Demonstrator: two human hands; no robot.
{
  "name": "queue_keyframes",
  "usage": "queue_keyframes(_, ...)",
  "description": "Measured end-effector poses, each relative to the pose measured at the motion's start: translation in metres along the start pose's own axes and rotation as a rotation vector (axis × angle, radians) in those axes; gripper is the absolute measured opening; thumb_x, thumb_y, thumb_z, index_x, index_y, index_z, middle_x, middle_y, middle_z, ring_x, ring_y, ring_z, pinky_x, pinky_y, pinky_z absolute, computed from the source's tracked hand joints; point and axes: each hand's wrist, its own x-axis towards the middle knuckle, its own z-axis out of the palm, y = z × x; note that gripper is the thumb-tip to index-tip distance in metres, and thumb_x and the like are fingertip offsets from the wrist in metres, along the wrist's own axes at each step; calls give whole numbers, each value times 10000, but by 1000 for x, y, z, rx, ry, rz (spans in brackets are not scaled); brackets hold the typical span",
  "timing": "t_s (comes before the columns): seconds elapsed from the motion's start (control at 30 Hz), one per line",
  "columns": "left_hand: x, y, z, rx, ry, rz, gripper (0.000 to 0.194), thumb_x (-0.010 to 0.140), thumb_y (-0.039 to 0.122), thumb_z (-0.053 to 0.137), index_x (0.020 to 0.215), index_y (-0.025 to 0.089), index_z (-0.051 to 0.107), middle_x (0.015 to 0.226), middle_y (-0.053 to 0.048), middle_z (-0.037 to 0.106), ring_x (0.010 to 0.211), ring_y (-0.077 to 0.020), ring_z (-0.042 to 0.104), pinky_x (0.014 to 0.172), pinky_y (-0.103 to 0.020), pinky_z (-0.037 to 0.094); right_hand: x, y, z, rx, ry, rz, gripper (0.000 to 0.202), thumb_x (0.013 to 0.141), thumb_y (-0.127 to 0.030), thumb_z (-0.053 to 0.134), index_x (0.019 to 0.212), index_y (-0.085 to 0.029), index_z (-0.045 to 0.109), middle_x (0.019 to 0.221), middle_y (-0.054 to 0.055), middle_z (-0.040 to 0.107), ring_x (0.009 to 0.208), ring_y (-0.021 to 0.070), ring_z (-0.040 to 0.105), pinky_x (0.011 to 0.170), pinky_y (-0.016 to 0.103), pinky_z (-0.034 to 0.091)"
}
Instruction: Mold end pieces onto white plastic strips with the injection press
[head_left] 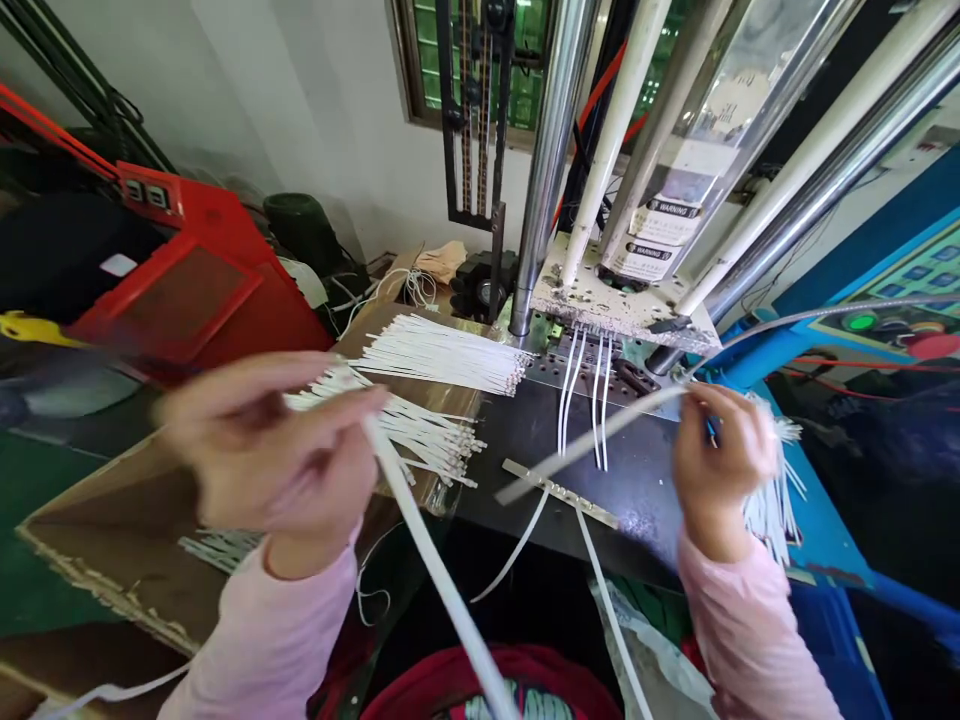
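Note:
My left hand (277,455) is closed in a pinch on a white cable (431,545), which slants down toward my lap. Between the fingertips of my right hand (721,460) is another white cable (600,437), blurred, its free end pointing left over the black worktop. Below that end lies a narrow metal bar (592,508) with small slots; two more white cables (606,595) hang from it over the front edge. Several white cables (568,395) stick out from the press mould (600,345) just behind.
Bundles of white cables (442,355) lie on cardboard (112,520) at left, and another bundle (772,500) is beside my right hand. Steel columns (551,170) and a white plate (555,300) stand over the worktop (645,490). A control panel (892,290) is at right.

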Motion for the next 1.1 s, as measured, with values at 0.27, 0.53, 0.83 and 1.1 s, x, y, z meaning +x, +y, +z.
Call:
queue_keyframes(0.27, -123, 8, 69, -386, -809, -181, 190, 969, 142, 570, 1047, 186, 738, 954, -55, 768, 893, -155, 714, 800, -274, 597, -58, 29, -57, 19, -197, 456, 229, 915, -396, 662, 979, -190, 741, 930, 76, 753, 827, 217, 701, 785, 330, 529)
queue_keyframes(0.53, -133, -6, 79, -454, -992, -213, 213, 983, 136, 516, 1041, 161, 719, 997, -87, 742, 939, -163, 693, 852, -287, 569, -110, 6, -53, 203, -591, 339, 139, 963, -336, 596, 969, -237, 694, 945, 35, 738, 867, 198, 686, 827, 325, 522)
queue_keyframes(0.83, -132, -3, 83, -424, -1079, -94, 207, 997, 128, 468, 1048, 153, 667, 989, -84, 715, 953, -170, 662, 872, -300, 545, -114, -23, -42, 259, -768, 268, 164, 998, -266, 529, 935, -229, 676, 940, 37, 723, 891, 191, 664, 843, 321, 516)
queue_keyframes(1.1, -132, -2, 87, -386, -1111, -135, 223, 988, 124, 451, 1051, 174, 660, 985, -71, 707, 944, -173, 659, 862, -313, 542, -117, -29, -33, 168, -868, 240, 169, 988, -226, 523, 934, -229, 683, 931, 41, 724, 881, 208, 671, 830, 327, 527)
